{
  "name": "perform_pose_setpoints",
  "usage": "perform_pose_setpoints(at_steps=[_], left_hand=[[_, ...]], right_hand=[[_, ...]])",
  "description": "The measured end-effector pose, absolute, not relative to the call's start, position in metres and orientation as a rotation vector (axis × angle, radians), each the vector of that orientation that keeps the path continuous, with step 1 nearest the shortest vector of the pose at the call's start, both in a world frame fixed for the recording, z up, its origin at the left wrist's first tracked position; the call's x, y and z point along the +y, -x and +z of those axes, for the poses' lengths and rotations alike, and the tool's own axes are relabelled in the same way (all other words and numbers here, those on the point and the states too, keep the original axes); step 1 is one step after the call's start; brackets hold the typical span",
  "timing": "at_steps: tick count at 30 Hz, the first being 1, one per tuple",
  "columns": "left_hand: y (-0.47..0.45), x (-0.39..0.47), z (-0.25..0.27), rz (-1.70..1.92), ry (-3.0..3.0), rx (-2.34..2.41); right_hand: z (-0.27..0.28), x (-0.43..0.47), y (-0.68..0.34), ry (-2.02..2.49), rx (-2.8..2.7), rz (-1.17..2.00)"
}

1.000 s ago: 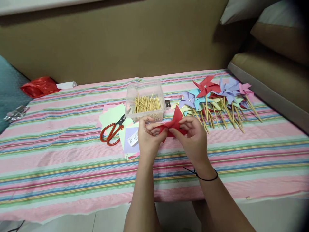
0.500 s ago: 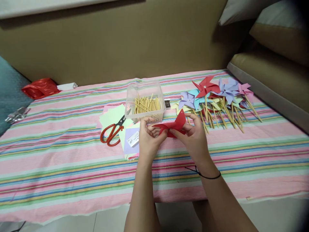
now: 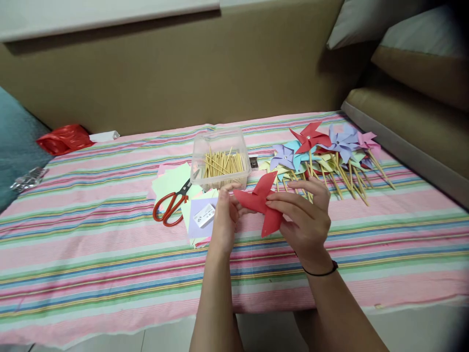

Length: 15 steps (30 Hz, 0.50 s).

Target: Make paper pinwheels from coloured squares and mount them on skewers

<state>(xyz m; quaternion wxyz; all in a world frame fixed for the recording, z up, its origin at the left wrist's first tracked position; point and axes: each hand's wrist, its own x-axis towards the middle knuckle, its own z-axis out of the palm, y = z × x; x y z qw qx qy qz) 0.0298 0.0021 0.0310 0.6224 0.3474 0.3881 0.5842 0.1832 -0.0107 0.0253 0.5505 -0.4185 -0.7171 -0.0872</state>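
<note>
A red paper pinwheel [image 3: 258, 201] without a stick is held up over the cloth, its blades spread and its face showing. My right hand [image 3: 306, 215] pinches it at the right blade, fingers in front. Beside its left tip is my left hand [image 3: 224, 222], thumb raised and apart from the curled fingers; whether those fingers touch the paper from behind is hidden. Just beyond the hands stands a clear plastic box [image 3: 220, 180] of thin wooden sticks [image 3: 223, 163]. To the left, orange-handled scissors [image 3: 171, 208] lie partly on coloured paper sheets [image 3: 194, 222].
Finished pinwheels on sticks [image 3: 311, 138] lie piled at the right. A small white box [image 3: 204, 215] rests on the paper. A red plastic bag [image 3: 66, 139] sits far left on the striped cloth [image 3: 110, 264]. The sofa back [image 3: 164, 78] rises behind.
The pinwheel has turned from edge-on to face the camera. My left thumb has come away from its middle, and my right hand has shifted its grip to the right blade.
</note>
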Motion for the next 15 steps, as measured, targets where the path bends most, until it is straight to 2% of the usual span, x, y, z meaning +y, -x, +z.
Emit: perform_pose_setpoints(at_steps=[5, 15], left_hand=[[-0.0318, -0.0032, 0.0332, 1.262, -0.914, 1.024], [-0.0309, -0.0006, 0.0296, 1.366, -0.961, 1.049]], right_hand=[[0.0229, -0.012, -0.1803, 0.999, -1.714, -0.257], [0.0203, -0.0091, -0.1778, 1.006, -1.665, -0.317]])
